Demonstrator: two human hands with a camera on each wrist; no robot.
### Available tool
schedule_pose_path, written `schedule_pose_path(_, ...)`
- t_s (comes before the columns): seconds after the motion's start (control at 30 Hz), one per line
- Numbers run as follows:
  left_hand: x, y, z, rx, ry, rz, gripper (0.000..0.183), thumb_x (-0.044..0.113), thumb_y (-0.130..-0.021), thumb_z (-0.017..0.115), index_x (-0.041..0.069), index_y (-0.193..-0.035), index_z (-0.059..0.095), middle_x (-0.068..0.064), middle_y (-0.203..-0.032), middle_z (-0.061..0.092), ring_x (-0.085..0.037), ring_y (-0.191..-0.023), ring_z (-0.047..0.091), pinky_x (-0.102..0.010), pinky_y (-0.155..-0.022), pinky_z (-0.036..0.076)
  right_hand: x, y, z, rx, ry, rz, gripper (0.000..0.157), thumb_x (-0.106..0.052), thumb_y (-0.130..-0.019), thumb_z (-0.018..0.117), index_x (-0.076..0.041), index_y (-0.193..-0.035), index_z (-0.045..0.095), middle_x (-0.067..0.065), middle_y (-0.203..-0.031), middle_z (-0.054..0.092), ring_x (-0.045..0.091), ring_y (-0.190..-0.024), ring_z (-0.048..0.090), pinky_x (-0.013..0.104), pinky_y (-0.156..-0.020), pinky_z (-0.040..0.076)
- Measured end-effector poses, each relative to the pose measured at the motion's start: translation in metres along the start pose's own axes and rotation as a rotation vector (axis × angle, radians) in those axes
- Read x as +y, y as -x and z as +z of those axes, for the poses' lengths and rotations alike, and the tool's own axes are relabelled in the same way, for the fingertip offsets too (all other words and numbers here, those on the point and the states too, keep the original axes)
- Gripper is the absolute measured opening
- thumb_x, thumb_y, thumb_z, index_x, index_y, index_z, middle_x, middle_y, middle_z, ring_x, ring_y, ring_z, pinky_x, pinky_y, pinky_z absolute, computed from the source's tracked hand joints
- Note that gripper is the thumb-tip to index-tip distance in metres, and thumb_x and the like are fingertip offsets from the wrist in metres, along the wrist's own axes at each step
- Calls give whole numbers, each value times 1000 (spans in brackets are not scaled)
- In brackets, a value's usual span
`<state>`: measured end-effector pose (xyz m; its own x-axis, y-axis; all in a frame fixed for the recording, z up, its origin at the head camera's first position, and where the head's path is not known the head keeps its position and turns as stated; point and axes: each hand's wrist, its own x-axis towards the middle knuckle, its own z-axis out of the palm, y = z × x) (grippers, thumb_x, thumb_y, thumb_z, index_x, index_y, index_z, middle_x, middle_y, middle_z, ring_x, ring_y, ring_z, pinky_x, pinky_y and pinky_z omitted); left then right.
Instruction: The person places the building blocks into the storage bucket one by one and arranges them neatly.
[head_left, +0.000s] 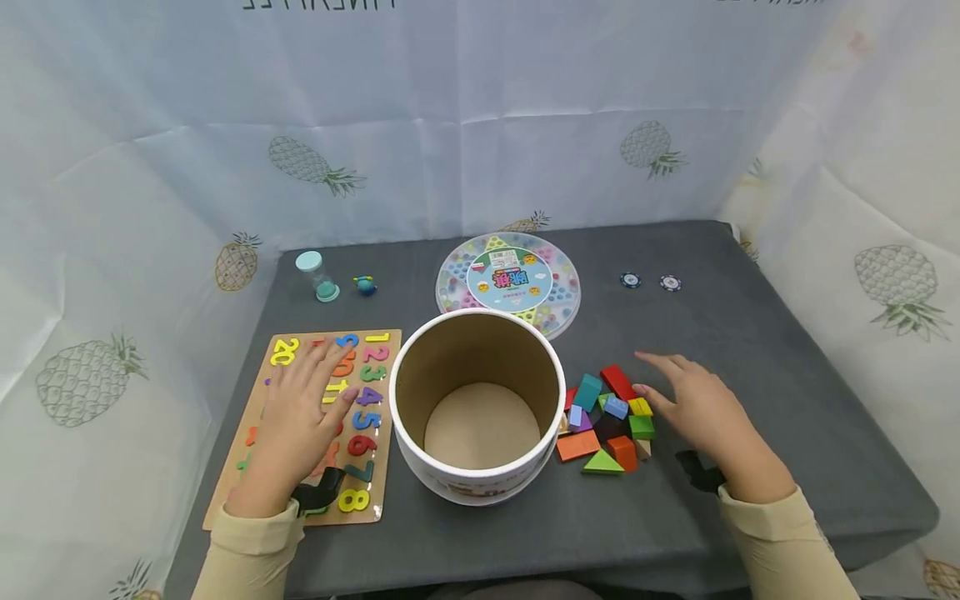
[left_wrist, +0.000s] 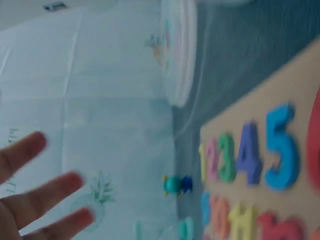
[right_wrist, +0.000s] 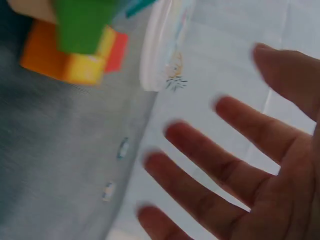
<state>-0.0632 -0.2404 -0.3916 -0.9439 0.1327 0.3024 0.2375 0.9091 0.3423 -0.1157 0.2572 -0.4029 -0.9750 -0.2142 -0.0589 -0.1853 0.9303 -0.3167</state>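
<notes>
My left hand (head_left: pixel 294 417) hovers over the wooden number board (head_left: pixel 300 515), its fingers spread and holding nothing. Coloured numerals, among them a blue 5 (left_wrist: pixel 281 146), sit on that board. To the right, my right hand (head_left: pixel 701 408) is beside a heap of coloured wooden blocks (head_left: pixel 621 451), fingers extended and apart in the right wrist view. Nothing lies in its grasp. Between the hands stands a round white tub (head_left: pixel 405 433), open at the top, with a bare brown inside.
Behind the tub lies a round Chinese checkers board (head_left: pixel 566 287). A sand timer (head_left: pixel 318 275) and a small blue-green toy (head_left: pixel 365 285) are at the back left. Two poker chips, one dark (head_left: pixel 630 280) and one paler (head_left: pixel 671 283), rest at the back right. Pineapple-print cloth surrounds the grey table.
</notes>
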Motion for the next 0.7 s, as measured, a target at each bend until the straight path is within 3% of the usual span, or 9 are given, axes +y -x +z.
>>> schedule_pose_path(0.1,10,11,8,-4,225,-91,39,36,-98,52,19,-133,54,-6,-136,53,-33,-126,45,-60,-94,40,6,3,15,-66,-69,39,56,-41,-89,64,-16,-138,50,17,-125,53,36,-106,55,59,-82,47)
schedule_pose_path(0.2,26,20,14,71,468,-129,32,27,-100,49,20,-130,56,-1,-130,56,-24,-120,49,-45,-92,47,12,3,30,-87,-121,45,52,-38,-90,64,-13,-134,53,12,-109,56,27,-90,56,45,-70,51)
schedule_pose_path(0.27,38,20,15,168,637,-22,34,21,-99,49,14,-132,53,-5,-135,51,-25,-124,45,-39,-99,40,16,-1,37,-80,-133,33,50,-36,-90,65,-11,-132,55,9,-100,55,24,-82,52,38,-64,47)
schedule_pose_path(0.37,58,14,13,238,788,202,44,31,-98,50,4,-132,49,-17,-146,35,-34,-134,31,-45,-107,28,20,-5,43,-49,-128,17,46,-32,-90,66,-9,-128,57,7,-95,54,22,-77,48,35,-62,42)
schedule_pose_path(0.43,71,8,13,222,805,296,56,48,-94,50,4,-130,50,-20,-152,25,-38,-138,20,-57,-105,24,22,-7,45,-32,-132,23,42,-30,-89,68,-8,-124,60,8,-93,55,23,-76,48,36,-62,42)
schedule_pose_path(0.53,84,4,16,141,763,316,64,63,-86,52,13,-126,54,-14,-157,14,-35,-142,14,-67,-99,27,22,-5,43,-7,-149,56,33,-25,-89,67,-9,-118,64,9,-95,57,24,-76,49,37,-61,43)
schedule_pose_path(0.6,88,3,19,103,747,305,64,66,-83,54,17,-123,54,-11,-158,12,-33,-142,13,-68,-97,29,20,-2,41,40,-169,73,26,-22,-90,66,-10,-113,67,10,-98,58,25,-78,53,39,-62,47)
schedule_pose_path(0.7,88,2,22,87,797,297,67,64,-82,58,12,-123,47,-11,-158,11,-33,-142,13,-62,-98,33,7,2,29,161,-224,48,22,-21,-90,66,-13,-111,69,9,-107,58,26,-84,58,41,-67,52)
